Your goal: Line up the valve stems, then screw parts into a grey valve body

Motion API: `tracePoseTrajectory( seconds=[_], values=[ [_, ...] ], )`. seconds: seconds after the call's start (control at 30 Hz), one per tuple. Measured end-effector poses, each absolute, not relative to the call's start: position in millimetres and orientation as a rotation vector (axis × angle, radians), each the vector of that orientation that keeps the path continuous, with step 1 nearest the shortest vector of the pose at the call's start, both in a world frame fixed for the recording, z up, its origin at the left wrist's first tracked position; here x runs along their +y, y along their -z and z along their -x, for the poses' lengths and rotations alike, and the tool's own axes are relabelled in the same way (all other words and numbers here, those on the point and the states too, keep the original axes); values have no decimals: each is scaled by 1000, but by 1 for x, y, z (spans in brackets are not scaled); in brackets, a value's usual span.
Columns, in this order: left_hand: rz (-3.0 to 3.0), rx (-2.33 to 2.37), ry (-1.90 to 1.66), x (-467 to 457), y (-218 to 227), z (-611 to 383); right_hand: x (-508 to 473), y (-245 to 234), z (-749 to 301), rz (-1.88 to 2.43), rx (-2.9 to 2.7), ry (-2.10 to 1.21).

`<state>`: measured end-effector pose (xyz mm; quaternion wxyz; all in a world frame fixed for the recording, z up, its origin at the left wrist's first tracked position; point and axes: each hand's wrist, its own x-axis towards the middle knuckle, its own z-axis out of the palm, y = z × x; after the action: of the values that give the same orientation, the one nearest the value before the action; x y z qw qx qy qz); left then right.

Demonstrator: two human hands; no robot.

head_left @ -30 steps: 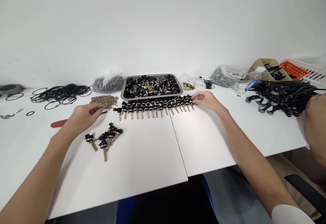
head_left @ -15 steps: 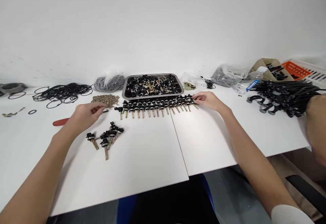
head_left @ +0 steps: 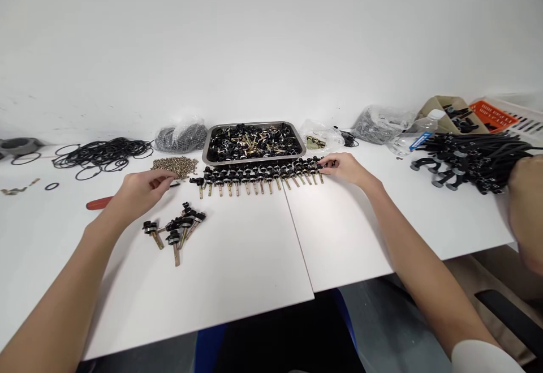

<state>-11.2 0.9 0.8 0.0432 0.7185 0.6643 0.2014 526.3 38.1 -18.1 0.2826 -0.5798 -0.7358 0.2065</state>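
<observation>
My left hand (head_left: 144, 193) hovers at the near edge of a pile of small brass-coloured pieces (head_left: 175, 164), thumb and fingertips pinched together; whatever is between them is too small to make out. My right hand (head_left: 347, 169) is at the right end of a long row of black-headed parts with metal shafts (head_left: 254, 178), its fingers closed on a black-headed part (head_left: 332, 164). The row's shafts point toward me. Nearer my left forearm lies a loose group of the same parts (head_left: 185, 224). A red handle (head_left: 99, 203) shows partly behind my left wrist.
Behind the row stands a metal tray (head_left: 205, 155) full of similar parts. Black rings (head_left: 106, 155) and a plastic bag (head_left: 180, 137) lie left. To the right are a bottle (head_left: 409, 138), black tubes (head_left: 470, 161), a beige bin (head_left: 428, 107) and another person's arm (head_left: 526, 214).
My right hand has shifted slightly left, and a black part now shows between its fingers. The end shaft of the row sits straighter. My left hand has barely moved.
</observation>
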Motion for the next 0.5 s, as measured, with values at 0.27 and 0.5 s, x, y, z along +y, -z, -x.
tracePoseTrajectory(
  seconds=[0.27, 0.5],
  values=[
    [-2151, 2045, -622, -2, -4, 6, 39, 19, -526, 1530, -2011, -534],
    [-2166, 2036, -623, -3, -5, 7, 39, 21, -528, 1444, -2044, -498]
  ],
)
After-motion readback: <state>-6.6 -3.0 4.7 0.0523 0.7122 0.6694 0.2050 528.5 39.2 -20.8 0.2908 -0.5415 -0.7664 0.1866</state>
